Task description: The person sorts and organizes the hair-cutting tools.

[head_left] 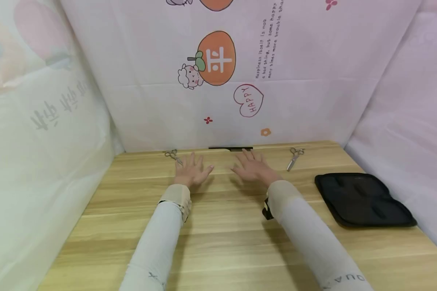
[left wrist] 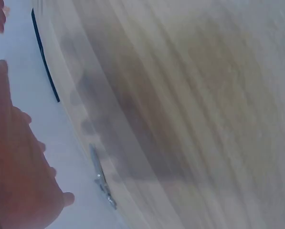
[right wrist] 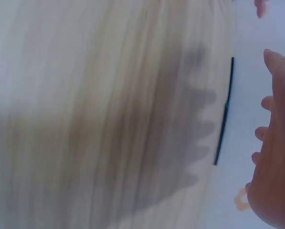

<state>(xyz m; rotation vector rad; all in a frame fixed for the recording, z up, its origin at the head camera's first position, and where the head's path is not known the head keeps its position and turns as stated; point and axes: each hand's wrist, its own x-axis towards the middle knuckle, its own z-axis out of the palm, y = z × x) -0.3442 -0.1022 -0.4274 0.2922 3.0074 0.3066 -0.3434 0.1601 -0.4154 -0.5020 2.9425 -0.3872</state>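
Observation:
Both hands hover over the wooden table with fingers spread and nothing in them; their shadows fall on the wood in the wrist views. My left hand [head_left: 191, 170] is nearest to a pair of silver scissors [head_left: 172, 154], whose blade tips lie just by its fingers. A second pair of scissors [head_left: 293, 158] lies to the right of my right hand [head_left: 254, 167]. Between the hands, at the table's back edge, lies a thin black comb-like strip [head_left: 222, 148], close to the right fingertips. In the left wrist view, the scissors [left wrist: 100, 180] show edge-on.
On the right side of the table [head_left: 218, 250] lies a flat black case or tray [head_left: 364, 200] with shallow raised shapes. A printed white cloth [head_left: 149, 109] stands behind the table's back edge, with more cloth along the left and right sides.

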